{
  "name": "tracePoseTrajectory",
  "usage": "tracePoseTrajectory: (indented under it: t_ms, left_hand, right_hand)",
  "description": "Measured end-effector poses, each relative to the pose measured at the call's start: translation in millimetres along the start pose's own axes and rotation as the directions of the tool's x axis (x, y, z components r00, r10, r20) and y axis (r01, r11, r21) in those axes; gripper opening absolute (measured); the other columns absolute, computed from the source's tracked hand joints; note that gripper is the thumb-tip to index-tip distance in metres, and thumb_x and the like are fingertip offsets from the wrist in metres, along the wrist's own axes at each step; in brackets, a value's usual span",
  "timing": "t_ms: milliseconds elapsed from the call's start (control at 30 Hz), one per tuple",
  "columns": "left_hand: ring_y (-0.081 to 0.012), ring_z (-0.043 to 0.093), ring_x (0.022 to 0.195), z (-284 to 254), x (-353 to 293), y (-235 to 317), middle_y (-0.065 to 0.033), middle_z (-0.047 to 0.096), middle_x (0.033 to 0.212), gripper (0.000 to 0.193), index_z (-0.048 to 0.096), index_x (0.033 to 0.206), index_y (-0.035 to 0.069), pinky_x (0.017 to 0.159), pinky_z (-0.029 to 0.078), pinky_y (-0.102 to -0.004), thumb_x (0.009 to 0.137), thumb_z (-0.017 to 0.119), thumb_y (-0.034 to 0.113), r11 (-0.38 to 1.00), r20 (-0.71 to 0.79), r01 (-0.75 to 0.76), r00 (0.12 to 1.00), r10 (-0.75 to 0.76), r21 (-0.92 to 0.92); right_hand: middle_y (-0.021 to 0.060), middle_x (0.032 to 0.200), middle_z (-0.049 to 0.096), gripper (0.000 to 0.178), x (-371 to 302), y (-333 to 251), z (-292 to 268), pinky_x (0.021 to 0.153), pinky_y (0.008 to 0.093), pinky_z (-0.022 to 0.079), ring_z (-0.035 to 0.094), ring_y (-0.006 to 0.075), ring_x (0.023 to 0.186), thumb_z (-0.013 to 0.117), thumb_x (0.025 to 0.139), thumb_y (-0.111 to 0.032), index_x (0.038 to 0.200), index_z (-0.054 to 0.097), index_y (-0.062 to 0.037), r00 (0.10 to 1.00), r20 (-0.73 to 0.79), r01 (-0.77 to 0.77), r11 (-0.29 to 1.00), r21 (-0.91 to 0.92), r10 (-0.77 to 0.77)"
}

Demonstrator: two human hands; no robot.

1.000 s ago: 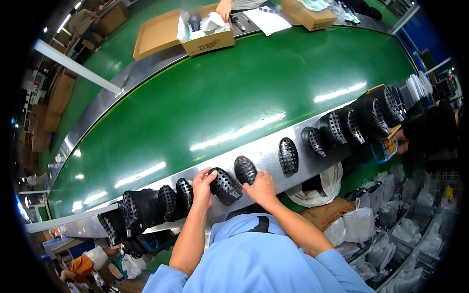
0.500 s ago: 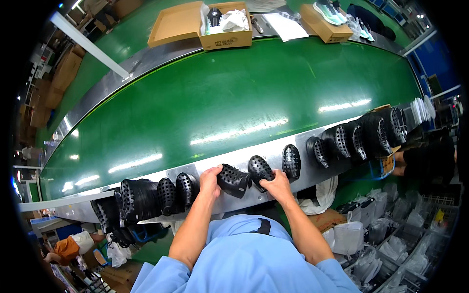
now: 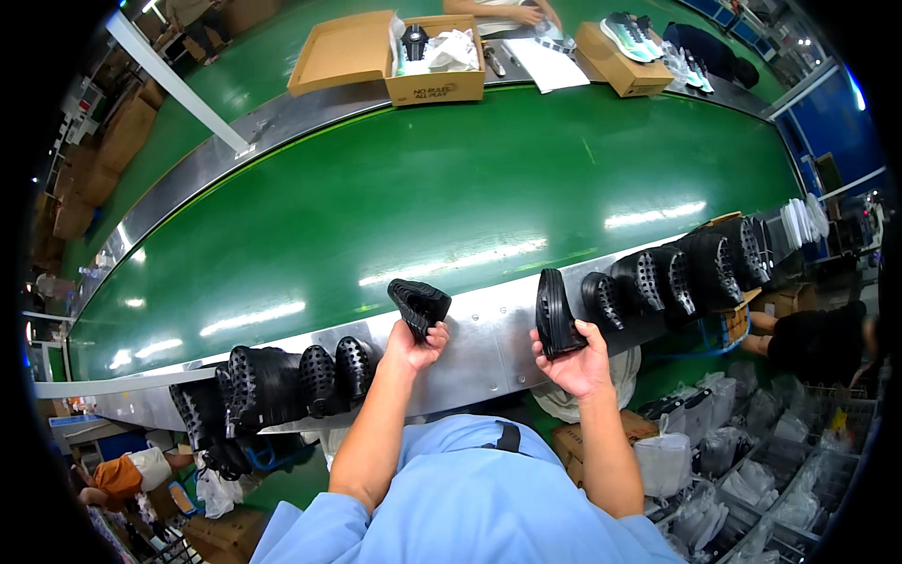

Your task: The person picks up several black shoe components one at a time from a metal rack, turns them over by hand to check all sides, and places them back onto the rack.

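Note:
My left hand point(image 3: 418, 346) is closed around a black perforated clog point(image 3: 420, 305), raised over the belt-side edge of the metal ledge and tipped so that its opening shows. To the right, my right hand point(image 3: 575, 362) grips another black clog point(image 3: 556, 315), turned on edge with its ridged side showing. Whether a second clog is tucked against that one, I cannot tell. Both hands are apart, with bare metal ledge point(image 3: 479, 348) between them. Nearest my left hand on the ledge stands a black clog point(image 3: 354, 367); beside my right hand stands another clog point(image 3: 601, 299).
Several black clogs point(image 3: 268, 385) line the ledge at left, with more clogs point(image 3: 711, 263) at right. Beyond lies the green belt point(image 3: 451, 179). An open shoebox point(image 3: 437, 89) and another person's hands point(image 3: 531, 14) are across it. Bagged items point(image 3: 667, 461) fill racks at lower right.
Both hands have lifted clogs off the ledge and moved apart, the left one up, the right one rightward. The clogs standing in the middle of the ledge are gone. A person's hands appeared across the belt.

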State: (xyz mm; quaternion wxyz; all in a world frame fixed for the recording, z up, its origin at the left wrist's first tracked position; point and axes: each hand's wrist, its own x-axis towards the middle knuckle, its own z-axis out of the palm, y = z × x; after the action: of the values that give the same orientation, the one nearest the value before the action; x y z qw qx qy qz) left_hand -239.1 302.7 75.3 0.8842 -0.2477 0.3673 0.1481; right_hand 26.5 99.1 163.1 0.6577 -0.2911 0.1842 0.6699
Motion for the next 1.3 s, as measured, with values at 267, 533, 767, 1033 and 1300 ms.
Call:
tracePoseTrajectory:
  t_ms: [267,533,767,1033,1300]
  left_hand:
    - [-0.0225,0.067,0.084,-4.4,13.9,-21.7,-0.0099,0.068,0.096,0.028,0.065,0.107,0.008,0.076,0.058,-0.0461,0.107,0.046,0.029,0.851,-0.134,-0.283,0.918,0.374,0.442]
    - [-0.0150,0.066,0.098,-5.8,8.1,-49.6,-0.0084,0.070,0.113,0.033,0.062,0.132,0.000,0.087,0.054,-0.0307,0.101,0.066,0.011,0.434,0.283,-0.534,0.806,0.520,0.725]
    - [-0.0147,0.063,0.107,7.4,-2.0,-75.1,-0.0079,0.068,0.119,0.036,0.059,0.137,0.002,0.096,0.050,-0.0304,0.105,0.063,0.017,0.452,0.381,-0.625,0.764,0.520,0.637]
    - [-0.0195,0.060,0.117,29.8,-35.1,-90.6,-0.0089,0.064,0.125,0.076,0.048,0.151,0.004,0.107,0.044,-0.0331,0.086,0.084,0.021,0.194,0.551,-0.663,0.723,0.416,0.723]
    - [-0.0229,0.047,0.139,44.1,-71.3,-96.5,-0.0126,0.048,0.149,0.093,0.032,0.162,0.005,0.121,0.033,-0.0381,0.083,0.082,0.004,0.243,0.642,-0.671,0.741,0.196,0.701]
  right_hand:
    - [0.0237,0.116,0.071,0.049,-14.5,5.3,19.7,0.084,0.0476,0.058,0.071,0.0376,0.101,0.062,0.097,-0.035,0.128,0.064,0.0022,0.977,-0.073,0.166,0.932,-0.321,-0.200]
    - [0.0138,0.120,0.069,0.049,-33.8,17.0,61.4,0.099,0.0318,0.050,0.065,0.0170,0.110,0.075,0.090,-0.021,0.128,0.061,0.0075,0.957,0.091,0.247,0.603,-0.758,-0.277]
    - [0.0167,0.125,0.065,0.058,-13.5,49.0,32.4,0.105,0.0353,0.045,0.060,0.0225,0.120,0.079,0.087,-0.023,0.132,0.056,0.0058,0.902,0.169,0.260,0.189,-0.947,-0.398]
    - [0.0218,0.124,0.068,0.064,-9.7,78.0,7.5,0.100,0.0390,0.051,0.067,0.0283,0.114,0.079,0.089,-0.028,0.138,0.053,0.0047,0.875,0.230,0.279,0.056,-0.959,-0.427]
    - [0.0164,0.137,0.059,0.068,-27.9,72.6,7.2,0.112,0.0356,0.042,0.055,0.0205,0.129,0.077,0.092,-0.018,0.146,0.043,0.0066,0.923,0.217,0.360,0.518,-0.776,-0.318]
